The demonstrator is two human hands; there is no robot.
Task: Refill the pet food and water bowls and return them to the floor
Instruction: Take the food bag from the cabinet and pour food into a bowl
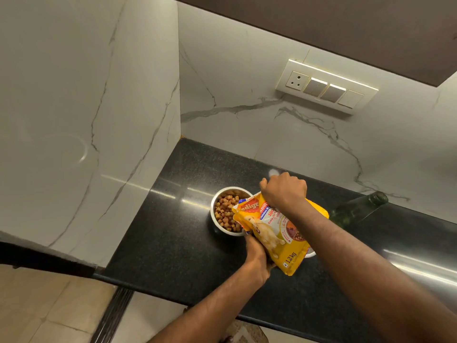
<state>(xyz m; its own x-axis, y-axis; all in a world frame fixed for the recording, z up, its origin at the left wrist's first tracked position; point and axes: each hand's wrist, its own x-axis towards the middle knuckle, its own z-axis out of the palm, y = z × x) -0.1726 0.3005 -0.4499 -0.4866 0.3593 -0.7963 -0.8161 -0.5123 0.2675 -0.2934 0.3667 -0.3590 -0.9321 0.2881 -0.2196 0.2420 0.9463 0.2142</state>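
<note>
While tilted, food bag hides second bowl.

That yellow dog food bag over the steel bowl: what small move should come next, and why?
Probably tip the yellow dog food bag back upright to stop pouring. The round steel bowl on the black granite counter already holds a good heap of brown kibble. The right hand grips the bag's top, the left hand supports its underside.
</note>
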